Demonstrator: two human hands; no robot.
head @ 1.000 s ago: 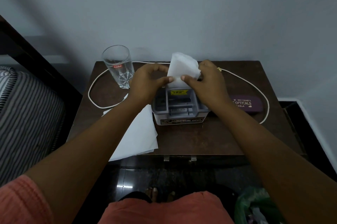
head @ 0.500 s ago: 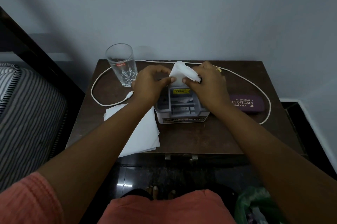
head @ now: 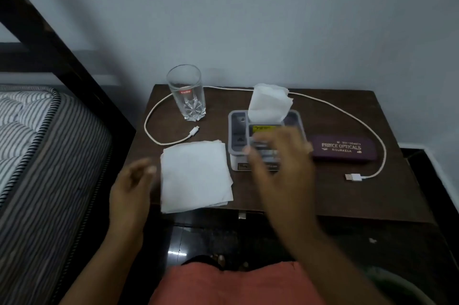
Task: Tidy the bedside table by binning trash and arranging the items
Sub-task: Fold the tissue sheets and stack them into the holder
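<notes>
White tissue pile (head: pixel 196 175) is lying beside the grey box (head: pixel 234 130); open, empty left hand (head: pixel 129 188) and right hand (head: pixel 280 168) should be pinching all layers together.

Bare left hand (head: pixel 130 190), bare right hand (head: pixel 280 165), salmon-red garment (head: pixel 236 285)

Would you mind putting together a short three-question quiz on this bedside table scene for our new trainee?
1. Short answer: what do the left hand and the right hand hold?
2. True or false: the glass stands upright on the table.
3. Multiple choice: the upright tissue stands in A) the glass, B) the grey organiser, C) the right hand.

Key: 1 nothing; 2 true; 3 B.
</notes>
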